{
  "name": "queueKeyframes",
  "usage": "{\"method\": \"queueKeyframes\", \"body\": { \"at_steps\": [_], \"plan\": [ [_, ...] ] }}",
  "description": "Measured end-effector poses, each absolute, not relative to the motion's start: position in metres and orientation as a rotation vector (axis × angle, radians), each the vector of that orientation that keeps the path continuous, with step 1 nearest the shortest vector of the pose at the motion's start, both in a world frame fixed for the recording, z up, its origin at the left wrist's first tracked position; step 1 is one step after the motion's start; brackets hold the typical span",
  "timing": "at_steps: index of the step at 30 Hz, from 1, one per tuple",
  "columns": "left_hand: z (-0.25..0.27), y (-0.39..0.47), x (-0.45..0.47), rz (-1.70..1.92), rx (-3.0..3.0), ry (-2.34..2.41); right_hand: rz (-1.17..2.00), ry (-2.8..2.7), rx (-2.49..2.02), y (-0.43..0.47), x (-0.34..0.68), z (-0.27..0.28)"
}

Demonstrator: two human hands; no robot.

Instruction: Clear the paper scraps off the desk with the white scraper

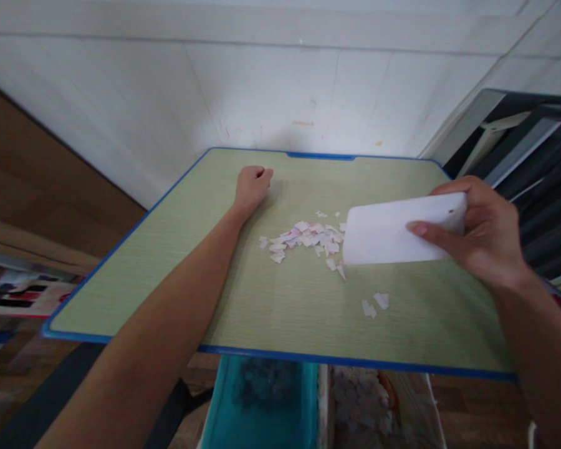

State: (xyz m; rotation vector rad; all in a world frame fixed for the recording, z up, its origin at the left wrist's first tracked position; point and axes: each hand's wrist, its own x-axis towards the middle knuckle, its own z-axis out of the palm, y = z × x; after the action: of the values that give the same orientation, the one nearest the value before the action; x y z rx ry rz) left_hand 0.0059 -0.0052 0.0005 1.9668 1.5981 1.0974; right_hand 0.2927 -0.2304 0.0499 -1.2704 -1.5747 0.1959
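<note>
My right hand (493,234) grips a white flat scraper card (383,234) by its right end, thumb on the near face and fingers behind. The card has rounded corners and a small hole near the held end. Its left edge meets the right side of a loose pile of torn paper scraps (308,234), whitish with some pink. My left hand (252,187) rests on the table behind and left of the pile, curled into a fist. No object shows in it. Two loose scraps (375,304) lie apart, nearer the front edge.
The pale green table (168,262) has a blue rim and stands against a white wall (271,87). Below its front edge are a teal bin (215,405) and a box of paper scraps (364,399). Dark folded frames (537,162) lean at the right.
</note>
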Motion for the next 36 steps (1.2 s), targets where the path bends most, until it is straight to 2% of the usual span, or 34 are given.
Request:
{"method": "queueKeyframes", "body": {
  "at_steps": [5, 13, 19, 28, 36],
  "plan": [
    [0.0003, -0.005, 0.0062, 1.1, 1.98, 1.614, 0.437, -1.628, -1.239, -0.2337, 0.2876, 0.0508],
    [-0.0005, -0.0049, 0.0055, 1.091, 1.983, 1.618, 0.398, -1.639, -1.274, -0.2318, 0.2897, 0.0522],
    [0.0003, -0.006, 0.0061, 1.083, 1.966, 1.633, 0.133, -1.563, -1.256, -0.2298, 0.2887, 0.048],
    [0.0014, -0.0078, 0.0069, 1.081, 1.963, 1.62, 0.593, -1.692, -1.25, -0.2382, 0.2901, 0.0549],
    [0.0013, -0.0074, 0.0065, 1.086, 1.985, 1.615, 0.362, -1.575, -1.327, -0.23, 0.2918, 0.0516]
  ]
}}
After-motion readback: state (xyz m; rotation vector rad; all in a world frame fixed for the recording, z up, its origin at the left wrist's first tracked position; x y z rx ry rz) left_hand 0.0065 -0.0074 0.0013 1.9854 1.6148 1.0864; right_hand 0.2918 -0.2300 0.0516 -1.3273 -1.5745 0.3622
